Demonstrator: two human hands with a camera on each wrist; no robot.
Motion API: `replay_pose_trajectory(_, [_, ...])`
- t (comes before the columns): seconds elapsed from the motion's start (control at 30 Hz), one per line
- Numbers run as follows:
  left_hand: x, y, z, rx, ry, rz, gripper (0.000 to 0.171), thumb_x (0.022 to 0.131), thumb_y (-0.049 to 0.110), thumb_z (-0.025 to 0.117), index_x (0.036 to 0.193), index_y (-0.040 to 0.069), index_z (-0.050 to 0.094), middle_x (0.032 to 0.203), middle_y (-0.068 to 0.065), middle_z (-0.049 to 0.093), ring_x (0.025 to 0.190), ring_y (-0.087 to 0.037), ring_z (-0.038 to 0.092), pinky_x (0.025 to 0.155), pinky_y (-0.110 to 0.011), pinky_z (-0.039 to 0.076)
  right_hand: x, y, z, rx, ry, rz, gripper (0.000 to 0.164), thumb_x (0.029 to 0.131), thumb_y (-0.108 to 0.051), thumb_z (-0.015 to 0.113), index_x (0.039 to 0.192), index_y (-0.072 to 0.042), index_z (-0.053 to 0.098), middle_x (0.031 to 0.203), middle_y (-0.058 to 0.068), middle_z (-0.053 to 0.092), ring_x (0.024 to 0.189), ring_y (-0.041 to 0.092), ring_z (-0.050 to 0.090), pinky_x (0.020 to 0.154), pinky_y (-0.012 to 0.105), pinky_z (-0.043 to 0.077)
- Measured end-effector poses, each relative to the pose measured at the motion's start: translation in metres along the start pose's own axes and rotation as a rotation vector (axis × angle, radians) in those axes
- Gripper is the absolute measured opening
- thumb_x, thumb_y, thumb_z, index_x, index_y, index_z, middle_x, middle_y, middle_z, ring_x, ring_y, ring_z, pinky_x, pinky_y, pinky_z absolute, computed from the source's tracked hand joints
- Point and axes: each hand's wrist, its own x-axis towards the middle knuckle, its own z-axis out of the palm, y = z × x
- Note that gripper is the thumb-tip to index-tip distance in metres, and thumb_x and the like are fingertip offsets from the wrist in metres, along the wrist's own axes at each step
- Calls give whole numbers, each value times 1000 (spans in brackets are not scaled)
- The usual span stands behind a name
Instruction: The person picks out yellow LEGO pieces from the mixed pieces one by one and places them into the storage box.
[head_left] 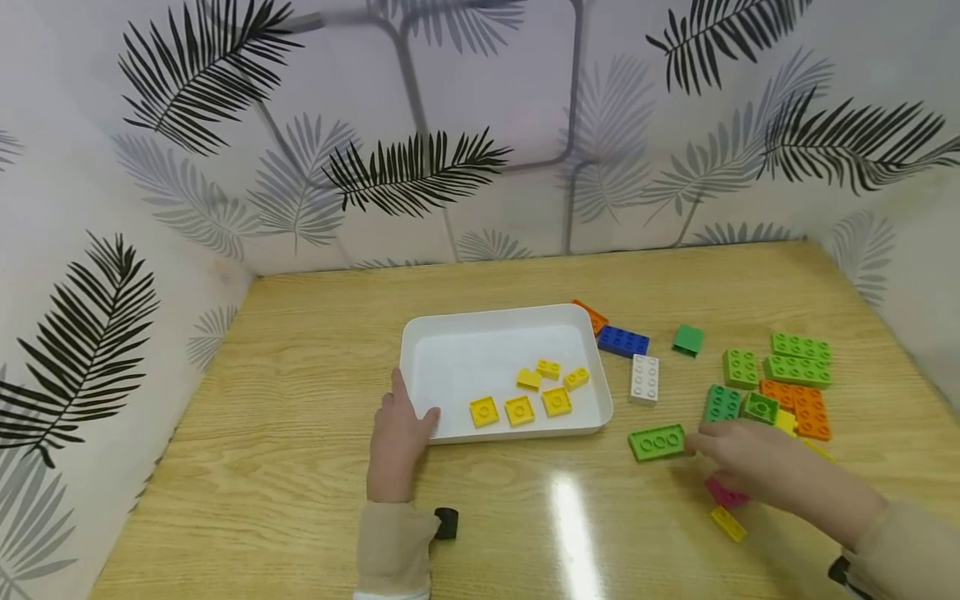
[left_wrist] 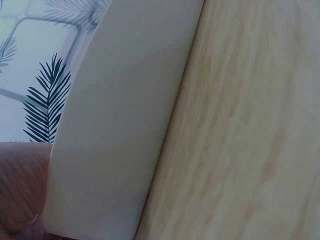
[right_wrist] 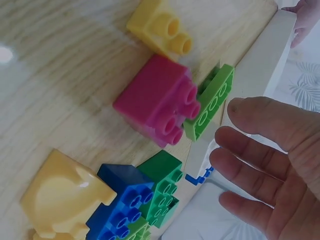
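Observation:
My left hand (head_left: 397, 429) grips the near left corner of a white tray (head_left: 457, 367), thumb over the rim and fingers along the outer wall. Several yellow bricks (head_left: 520, 410) lie in the tray's right half. On the right, my right hand (head_left: 757, 462) hovers over a spread of toy bricks, fingers loosely bent and holding nothing. In the right wrist view a magenta brick (right_wrist: 152, 97) stands near its fingertips. A light green brick (head_left: 657, 442) lies studs down left of that hand, and a small yellow brick (head_left: 728, 523) lies nearer me.
Behind the right hand are orange bricks (head_left: 812, 412), light green bricks (head_left: 798, 372) and dark green bricks (head_left: 722, 402). A white brick (head_left: 643, 378) and a blue brick (head_left: 622, 341) lie by the tray's right side. A leaf-patterned curtain (head_left: 495, 108) borders the wooden table (head_left: 300, 400).

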Motion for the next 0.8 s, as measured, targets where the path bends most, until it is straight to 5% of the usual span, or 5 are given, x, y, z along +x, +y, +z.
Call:
replay_pose_trajectory(0.23, [2, -1, 2, 1, -4, -4, 84, 82, 30, 56, 142, 4, 3, 132, -31, 37, 112, -44, 44, 94, -53, 41, -5, -4, 2, 59, -117, 74, 23, 70, -13, 68, 91, -19, 59, 85, -6, 58, 67, 5, 50, 55, 22, 44])
replay_pose_trajectory(0.47, [2, -1, 1, -4, -15, -8, 83, 83, 31, 55, 142, 5, 2, 133, -31, 35, 114, -45, 43, 96, -54, 40, -9, -5, 5, 161, -237, 139, 28, 67, -13, 70, 91, -17, 58, 81, -5, 55, 67, 7, 46, 59, 28, 46])
replay_pose_trajectory(0.8, [2, 0, -1, 1, -18, -4, 84, 83, 31, 55, 142, 4, 2, 133, -31, 36, 114, -45, 44, 95, -54, 40, -24, -11, 13, 180, -241, 139, 28, 65, -8, 70, 87, -20, 57, 77, -8, 49, 60, 5, 38, 51, 23, 38])
